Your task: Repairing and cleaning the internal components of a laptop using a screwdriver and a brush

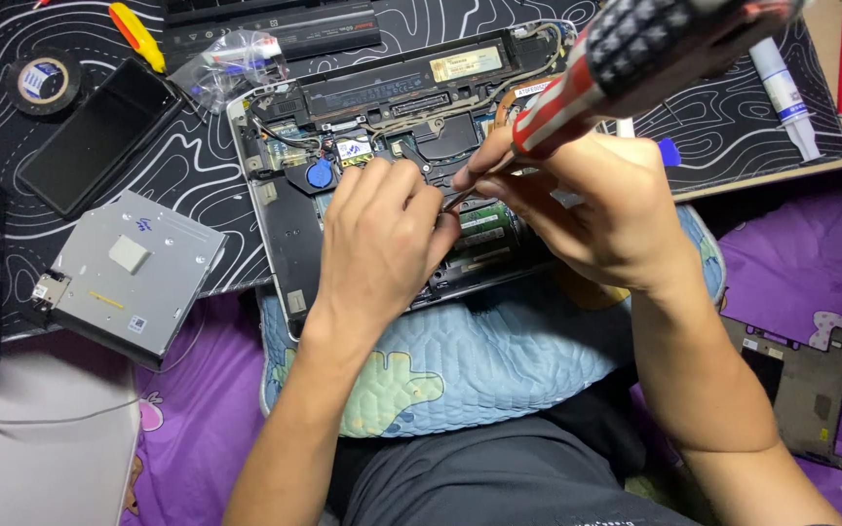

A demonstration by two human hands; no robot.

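Head cam, looking straight down. Left hand (pixel 377 244) curled knuckles-up over the middle of the opened laptop (pixel 285 209), fingers bunched together and pressed down onto the board, forearm coming up from the bottom edge. Couldn't tell if anything was pinched under those fingertips. Right hand (pixel 592 209) came in from the right with the wrist bent, thumb and fingers pinching a screwdriver (pixel 616 73) low on the shaft, tip angled down-left into the laptop just beside the left fingertips. Fat red, white and dark checkered handle poking up toward the camera, blurry. Laptop sat bottom-up with its cover off, resting on a pale blue quilted cushion (pixel 499 360) in the lap, far edge on a black desk mat (pixel 207 166) with white wavy lines.

Packages and labels: long yellowish sticker (pixel 467 64) along the laptop's top edge. Silver optical drive (pixel 133 273) on the left with a small white sticker. Clear plastic bag (pixel 231 66) upper left, next to a yellow-handled screwdriver (pixel 138 37). Black tape roll (pixel 43 82) far left. White tube (pixel 784 93) upper right. Loose black cover panel (pixel 811 385) lower right on purple fabric.
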